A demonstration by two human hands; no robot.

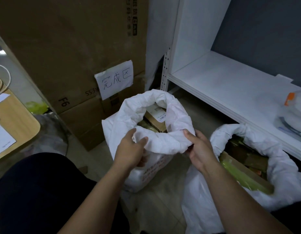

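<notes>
Just in front of the labelled cardboard box (70, 48) stands the white sack (178, 119); left hand (129, 151) and right hand (201, 149) each clamp curled fingers on its rolled rim, likely keeping the mouth open.

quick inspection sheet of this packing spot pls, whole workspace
surface: pale floor, bears both sacks
job's things: white sack, open, rim rolled down, cardboard parcels inside
clutter: second sack to the right, also open and holding parcels; clear bags on the shelf
grippers: left hand grips the near rim of the white sack; right hand pinches its rolled rim
cables: thin white loop at far left, possibly a cable
surroundings: cardboard boxes with a handwritten paper sign; white shelf; wooden table
</notes>
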